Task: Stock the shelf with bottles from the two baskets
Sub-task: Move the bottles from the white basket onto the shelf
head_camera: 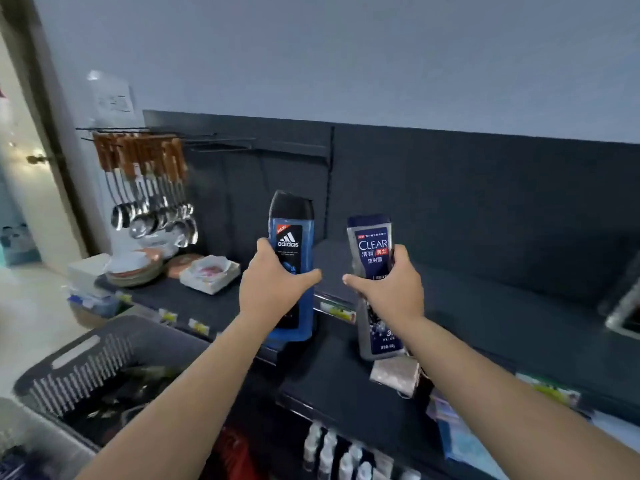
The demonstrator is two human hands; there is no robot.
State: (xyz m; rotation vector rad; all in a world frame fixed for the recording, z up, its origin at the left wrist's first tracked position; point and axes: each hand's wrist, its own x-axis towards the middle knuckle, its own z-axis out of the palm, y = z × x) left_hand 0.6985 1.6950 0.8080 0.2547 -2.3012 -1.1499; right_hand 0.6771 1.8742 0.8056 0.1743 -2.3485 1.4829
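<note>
My left hand (273,285) grips a blue Adidas bottle (292,233) with a black cap, held upright over the front of the dark shelf (485,306). My right hand (389,289) grips a grey and navy Clear bottle (372,244), also upright, just to the right of the first. Both bottles hang in front of the shelf's dark back panel. A dark slotted basket (83,368) sits at lower left with dark bottles inside, blurred. A second, lighter basket edge (31,441) shows at the bottom left corner.
Ladles with wooden handles (149,188) hang from hooks at left. Stacked plates (135,268) and a square dish (209,273) sit on the shelf's left end. A small grey packet (396,375) lies below my right wrist. Small white bottles (332,452) stand on a lower shelf.
</note>
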